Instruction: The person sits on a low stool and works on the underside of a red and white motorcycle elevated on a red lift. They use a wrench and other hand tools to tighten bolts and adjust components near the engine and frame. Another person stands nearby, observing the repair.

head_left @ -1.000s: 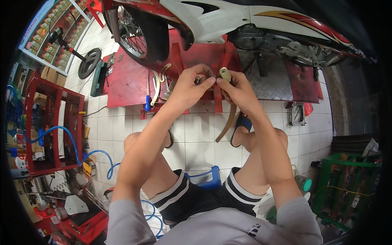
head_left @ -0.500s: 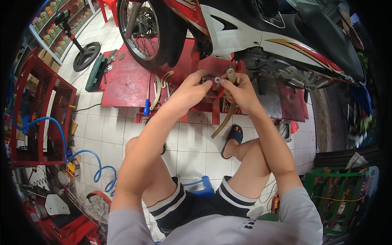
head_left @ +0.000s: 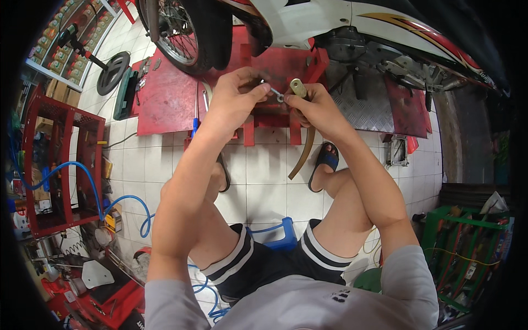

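My left hand (head_left: 235,102) is closed, with thumb and fingertips pinching the head end of a slim metal bolt (head_left: 274,90). The bolt slants down toward my right thumb, where a small round washer (head_left: 280,99) shows at the fingertips. My right hand (head_left: 314,107) is closed around a long curved, brass-coloured metal strip (head_left: 304,157). The strip's rounded end with a hole sticks up above my fingers, and its other end hangs down over the floor. Both hands are close together above the red lift platform (head_left: 165,113).
A motorcycle (head_left: 379,14) stands on the platform ahead, its front wheel (head_left: 181,38) at the left. A blue-handled screwdriver (head_left: 194,125) lies by my left forearm. A red tool rack (head_left: 66,165) and blue air hose (head_left: 91,184) are at left, a green crate (head_left: 440,236) at right.
The view has shifted, so the motorcycle sits higher in the picture. My hands have moved slightly apart, and more of the bolt's shank now shows between them.
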### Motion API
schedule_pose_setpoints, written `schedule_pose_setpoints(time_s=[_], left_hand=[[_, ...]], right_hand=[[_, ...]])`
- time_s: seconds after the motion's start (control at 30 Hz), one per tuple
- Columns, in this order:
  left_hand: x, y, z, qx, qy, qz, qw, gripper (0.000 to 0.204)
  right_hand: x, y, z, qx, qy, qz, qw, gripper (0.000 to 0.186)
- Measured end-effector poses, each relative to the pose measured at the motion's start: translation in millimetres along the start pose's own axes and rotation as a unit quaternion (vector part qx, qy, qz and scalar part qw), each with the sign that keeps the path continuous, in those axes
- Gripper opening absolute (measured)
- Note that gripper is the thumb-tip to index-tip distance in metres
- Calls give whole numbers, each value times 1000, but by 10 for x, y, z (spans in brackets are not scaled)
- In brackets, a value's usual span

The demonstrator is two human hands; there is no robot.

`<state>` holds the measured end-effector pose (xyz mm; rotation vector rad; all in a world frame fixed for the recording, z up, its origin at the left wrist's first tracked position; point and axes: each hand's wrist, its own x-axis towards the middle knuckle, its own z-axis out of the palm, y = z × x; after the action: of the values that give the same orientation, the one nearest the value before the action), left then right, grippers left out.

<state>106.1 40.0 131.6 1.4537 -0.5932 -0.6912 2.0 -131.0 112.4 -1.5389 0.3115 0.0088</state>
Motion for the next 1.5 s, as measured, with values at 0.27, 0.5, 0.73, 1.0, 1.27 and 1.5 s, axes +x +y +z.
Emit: schedule_pose_setpoints(time_s=[0.27, 0.5, 0.73, 1.0, 1.27, 1.5], left_hand=[[38, -77, 131, 155, 32, 100, 982, 17], [4, -64, 202, 195, 37, 116, 973, 16], [-21, -51, 289, 261, 55, 132, 955, 17], [51, -107, 379, 277, 23, 138, 951, 15], [98, -128, 489, 193, 3, 159, 968, 17], [78, -131, 720, 228, -22, 101, 968, 18]], right_hand=[[-76, -5, -51, -30, 37, -14, 999, 21], [-82, 68, -127, -93, 83, -34, 992, 21], [-6, 277, -165, -104, 64, -130, 984, 18], [-31, 206, -150, -227, 133, -213, 941, 15], [-65, 164, -267, -266, 111, -226, 930, 15], [-298, 241, -860, -234, 63, -221, 945, 29]])
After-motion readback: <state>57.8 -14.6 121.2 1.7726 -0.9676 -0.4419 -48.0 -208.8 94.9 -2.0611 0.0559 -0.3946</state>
